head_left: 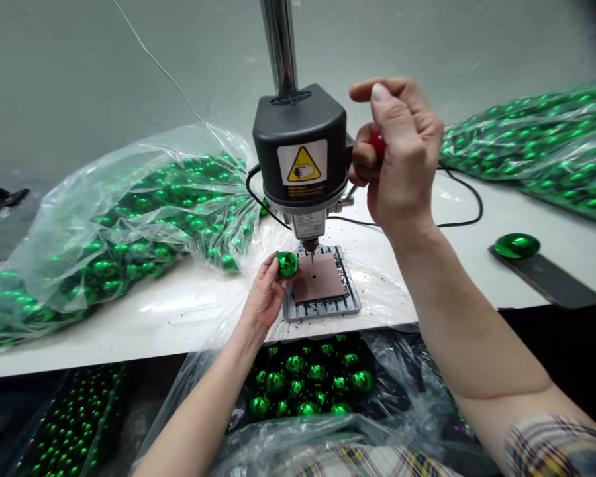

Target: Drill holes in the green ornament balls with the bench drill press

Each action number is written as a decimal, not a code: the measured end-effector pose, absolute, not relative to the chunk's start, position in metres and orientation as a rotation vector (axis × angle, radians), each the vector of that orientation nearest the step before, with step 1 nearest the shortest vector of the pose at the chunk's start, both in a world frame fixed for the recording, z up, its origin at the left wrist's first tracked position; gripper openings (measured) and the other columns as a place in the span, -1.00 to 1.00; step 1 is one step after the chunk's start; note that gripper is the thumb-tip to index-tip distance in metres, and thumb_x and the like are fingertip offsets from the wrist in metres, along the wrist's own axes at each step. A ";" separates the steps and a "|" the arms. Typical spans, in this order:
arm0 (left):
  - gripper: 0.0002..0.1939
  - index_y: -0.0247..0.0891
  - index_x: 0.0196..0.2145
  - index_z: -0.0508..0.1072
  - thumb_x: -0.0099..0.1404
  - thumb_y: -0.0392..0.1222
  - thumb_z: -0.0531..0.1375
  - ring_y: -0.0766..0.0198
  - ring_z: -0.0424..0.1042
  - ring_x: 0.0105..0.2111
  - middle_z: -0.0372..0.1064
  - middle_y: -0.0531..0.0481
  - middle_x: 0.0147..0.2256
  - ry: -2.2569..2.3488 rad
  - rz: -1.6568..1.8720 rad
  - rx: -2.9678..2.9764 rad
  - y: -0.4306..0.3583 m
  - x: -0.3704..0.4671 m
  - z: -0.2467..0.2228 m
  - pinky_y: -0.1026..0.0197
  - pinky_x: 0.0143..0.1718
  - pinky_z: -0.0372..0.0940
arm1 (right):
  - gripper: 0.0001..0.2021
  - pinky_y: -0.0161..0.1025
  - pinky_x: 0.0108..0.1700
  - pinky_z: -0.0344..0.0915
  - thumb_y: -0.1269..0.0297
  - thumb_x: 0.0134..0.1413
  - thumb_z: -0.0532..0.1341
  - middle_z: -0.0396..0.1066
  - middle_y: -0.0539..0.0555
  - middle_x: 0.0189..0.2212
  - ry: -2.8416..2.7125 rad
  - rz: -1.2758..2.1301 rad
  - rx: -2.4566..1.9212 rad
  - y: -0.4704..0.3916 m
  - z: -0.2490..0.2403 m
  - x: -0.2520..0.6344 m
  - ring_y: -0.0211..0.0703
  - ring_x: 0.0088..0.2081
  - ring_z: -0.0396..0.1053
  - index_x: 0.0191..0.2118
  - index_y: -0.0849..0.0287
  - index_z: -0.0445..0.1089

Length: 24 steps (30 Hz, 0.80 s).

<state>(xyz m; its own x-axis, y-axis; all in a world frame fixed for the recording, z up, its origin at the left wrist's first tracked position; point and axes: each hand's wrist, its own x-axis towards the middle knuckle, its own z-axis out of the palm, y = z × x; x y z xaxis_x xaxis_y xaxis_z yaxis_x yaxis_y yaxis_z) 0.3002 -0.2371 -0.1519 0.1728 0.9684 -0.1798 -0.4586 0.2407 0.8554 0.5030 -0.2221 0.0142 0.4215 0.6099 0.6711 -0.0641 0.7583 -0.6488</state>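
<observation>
A shiny green bauble is gripped in the fingers of my left hand, beside the bit of a small drill press. Under the bit lies a square brown board with a dark hole, resting on the grey slotted base. Dark chips are scattered over the base. Raised at the right of the drill head, my right hand has its lower fingers curled round the red knob of the feed lever. Its index finger and thumb stick out above the knob.
Clear bags full of green baubles lie on the table at left and right. A phone with a green bauble on it is at the right edge. Below the table edge, an open bag holds more baubles. A black cable runs behind.
</observation>
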 end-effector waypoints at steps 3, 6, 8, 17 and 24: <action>-0.46 -0.17 0.00 0.39 0.10 -0.06 0.44 0.21 0.55 -0.14 0.55 -0.03 -0.15 0.971 1.201 0.966 -0.242 0.311 -0.163 0.08 0.03 0.39 | -0.82 -0.28 -0.74 -0.07 0.04 0.24 0.24 0.02 -0.14 -0.70 -1.115 0.470 -0.558 -0.222 0.013 0.506 -0.29 -0.70 -0.04 -0.28 0.01 0.40; -0.45 -0.19 -0.03 0.40 0.06 -0.06 0.45 0.22 0.53 -0.18 0.55 -0.05 -0.16 1.038 1.199 1.171 -0.241 0.317 -0.170 0.11 -0.03 0.37 | -0.85 -0.27 -0.74 -0.12 0.08 0.20 0.25 0.01 -0.14 -0.69 -1.094 0.488 -0.520 -0.225 0.014 0.504 -0.29 -0.70 -0.08 -0.31 0.01 0.40; -0.44 -0.21 -0.04 0.40 0.03 -0.06 0.46 0.22 0.51 -0.21 0.53 -0.07 -0.14 1.047 1.177 1.256 -0.237 0.320 -0.173 0.13 -0.09 0.38 | -0.83 -0.27 -0.73 -0.13 0.08 0.20 0.26 -0.01 -0.15 -0.69 -1.074 0.498 -0.511 -0.228 0.016 0.501 -0.30 -0.69 -0.09 -0.32 0.03 0.39; -0.49 -0.21 -0.07 0.50 0.00 -0.15 0.48 0.09 0.43 -0.09 0.46 -0.13 -0.10 1.109 1.089 1.751 -0.230 0.324 -0.181 -0.03 0.03 0.34 | -0.79 -0.26 -0.69 -0.14 0.04 0.28 0.20 0.02 -0.13 -0.62 -1.077 0.470 -0.583 -0.236 0.019 0.497 -0.31 -0.66 -0.05 -0.29 0.05 0.33; -0.47 -0.20 0.01 0.43 0.12 -0.07 0.44 0.05 0.43 0.02 0.44 -0.17 -0.02 1.037 1.104 1.691 -0.232 0.333 -0.198 -0.08 0.12 0.30 | -0.80 -0.25 -0.70 -0.16 0.06 0.27 0.21 -0.04 -0.14 -0.66 -1.072 0.474 -0.564 -0.235 0.019 0.497 -0.29 -0.68 -0.08 -0.30 0.05 0.35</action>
